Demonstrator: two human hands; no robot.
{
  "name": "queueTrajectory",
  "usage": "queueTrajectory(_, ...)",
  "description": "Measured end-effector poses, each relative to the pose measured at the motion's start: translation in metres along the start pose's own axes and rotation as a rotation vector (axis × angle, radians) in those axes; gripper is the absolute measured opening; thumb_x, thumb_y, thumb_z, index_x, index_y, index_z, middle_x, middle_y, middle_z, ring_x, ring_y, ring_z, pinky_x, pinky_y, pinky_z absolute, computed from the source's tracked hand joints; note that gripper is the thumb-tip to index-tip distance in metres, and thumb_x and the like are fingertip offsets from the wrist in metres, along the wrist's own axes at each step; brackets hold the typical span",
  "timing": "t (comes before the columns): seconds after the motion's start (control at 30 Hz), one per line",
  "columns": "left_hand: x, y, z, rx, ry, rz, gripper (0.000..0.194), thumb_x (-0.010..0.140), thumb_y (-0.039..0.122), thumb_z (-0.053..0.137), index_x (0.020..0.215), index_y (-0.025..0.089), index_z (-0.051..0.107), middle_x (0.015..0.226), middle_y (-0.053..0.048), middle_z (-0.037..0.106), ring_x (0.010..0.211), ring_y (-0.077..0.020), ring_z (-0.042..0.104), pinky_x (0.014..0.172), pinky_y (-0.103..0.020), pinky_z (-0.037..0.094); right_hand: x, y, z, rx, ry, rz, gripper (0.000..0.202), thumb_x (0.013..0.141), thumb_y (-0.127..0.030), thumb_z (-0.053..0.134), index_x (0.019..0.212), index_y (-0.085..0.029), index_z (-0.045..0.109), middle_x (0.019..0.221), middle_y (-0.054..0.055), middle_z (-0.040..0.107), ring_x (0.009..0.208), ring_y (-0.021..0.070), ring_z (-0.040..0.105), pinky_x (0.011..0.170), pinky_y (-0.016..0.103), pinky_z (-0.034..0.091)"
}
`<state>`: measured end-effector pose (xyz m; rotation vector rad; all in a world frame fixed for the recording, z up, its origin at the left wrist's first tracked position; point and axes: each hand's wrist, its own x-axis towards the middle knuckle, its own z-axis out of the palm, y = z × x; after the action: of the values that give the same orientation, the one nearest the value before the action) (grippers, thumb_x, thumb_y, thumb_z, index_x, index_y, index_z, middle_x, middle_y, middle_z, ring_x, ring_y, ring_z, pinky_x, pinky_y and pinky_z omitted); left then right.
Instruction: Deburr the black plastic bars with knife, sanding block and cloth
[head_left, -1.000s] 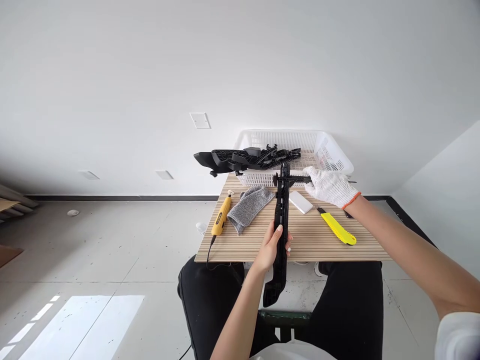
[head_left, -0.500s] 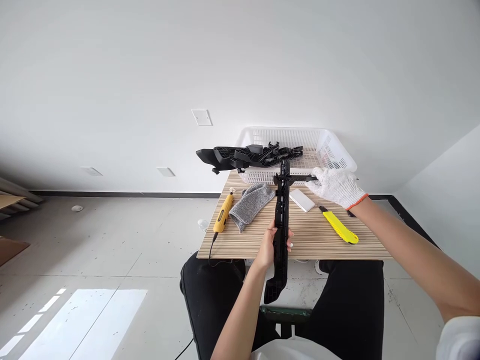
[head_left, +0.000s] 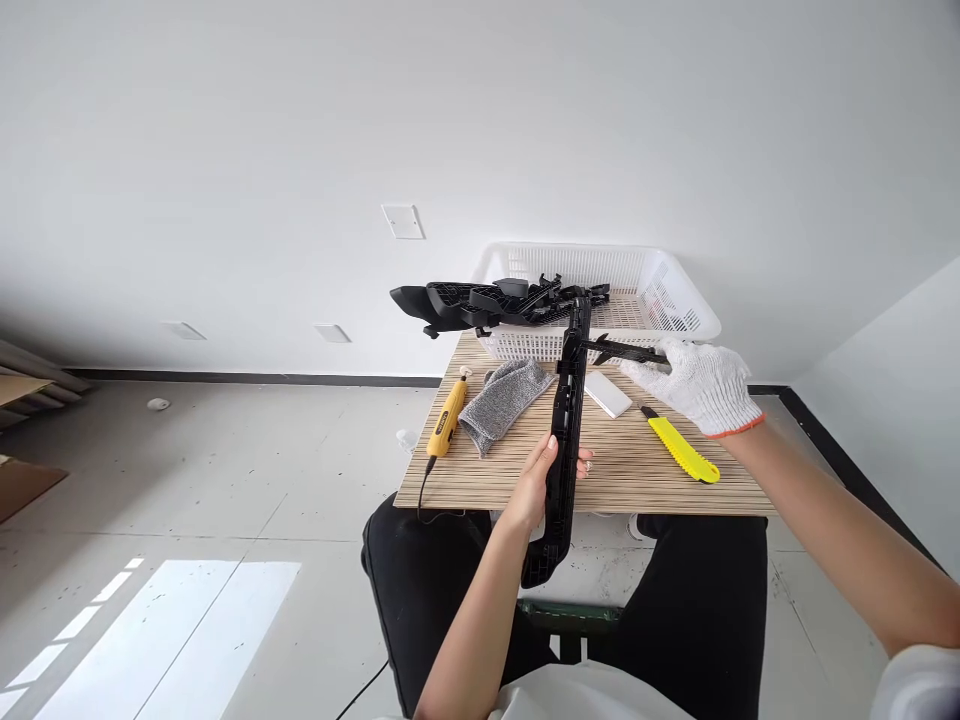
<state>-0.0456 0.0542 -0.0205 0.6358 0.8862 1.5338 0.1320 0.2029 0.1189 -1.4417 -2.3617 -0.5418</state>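
Note:
My bare left hand (head_left: 534,482) is wrapped round the lower half of a long black plastic trim piece (head_left: 568,420). The piece stands nearly upright in the view, tilted a little, its ribbed side showing and its hooked lower end over my lap. My right hand (head_left: 697,385), in a white knit glove with an orange cuff, grips a black caliper (head_left: 630,351). The caliper's jaws point left at the upper part of the trim piece; whether they touch its edge I cannot tell.
Behind, a white plastic basket (head_left: 679,331) holds several black plastic parts (head_left: 480,305), some overhanging its left side. On the slatted table (head_left: 480,490) lie a yellow rotary tool (head_left: 448,418), a grey glove (head_left: 504,402), a white card-like block (head_left: 607,394) and a yellow utility knife (head_left: 684,450).
The caliper has come off the trim piece's upper part and moved right with my gloved hand. The trim piece has tilted, its top shifting right and its lower end left.

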Motion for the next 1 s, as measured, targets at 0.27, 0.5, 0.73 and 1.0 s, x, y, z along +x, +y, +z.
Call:
queueTrajectory(0.27,0.000,0.002,0.005,-0.018,-0.009,-0.028,0.041,0.091,0.058,0.059,0.104,0.019,0.056,0.087,-0.004,0.065,0.063,-0.0117,0.057,0.057,-0.025,0.050,-0.017,-0.011,0.000,0.001,-0.025,-0.091,0.066,0.086,-0.072,0.036,0.073,-0.014,0.065,0.054,0.011,0.056,0.053,0.0187,0.052,0.056,0.029,0.014)
queueTrajectory(0.5,0.000,0.003,0.006,-0.019,-0.049,-0.024,0.038,0.091,0.057,0.059,0.097,0.020,0.054,0.087,-0.002,0.061,0.059,-0.0087,0.051,0.053,-0.023,0.044,-0.014,-0.021,0.004,0.022,-0.098,-0.090,0.071,0.086,-0.072,0.028,0.075,-0.014,0.068,0.054,0.011,0.056,0.055,0.0200,0.052,0.056,0.027,0.019)
queueTrajectory(0.73,0.000,0.006,0.009,-0.048,-0.028,-0.049,0.039,0.089,0.057,0.061,0.092,0.019,0.051,0.085,-0.002,0.062,0.057,-0.0082,0.050,0.050,-0.022,0.042,-0.015,-0.017,0.012,0.012,-0.071,-0.137,0.056,0.091,-0.054,0.031,0.086,-0.014,0.070,0.063,0.012,0.062,0.056,0.0201,0.055,0.055,0.028,0.017)
queueTrajectory(1.0,0.000,0.004,0.008,-0.062,-0.028,-0.049,0.040,0.089,0.057,0.061,0.094,0.019,0.052,0.085,-0.002,0.062,0.056,-0.0083,0.049,0.050,-0.023,0.041,-0.017,-0.014,0.016,-0.023,-0.145,-0.134,0.061,0.091,-0.055,0.027,0.093,-0.014,0.072,0.065,0.014,0.063,0.060,0.0241,0.058,0.057,0.027,0.018)
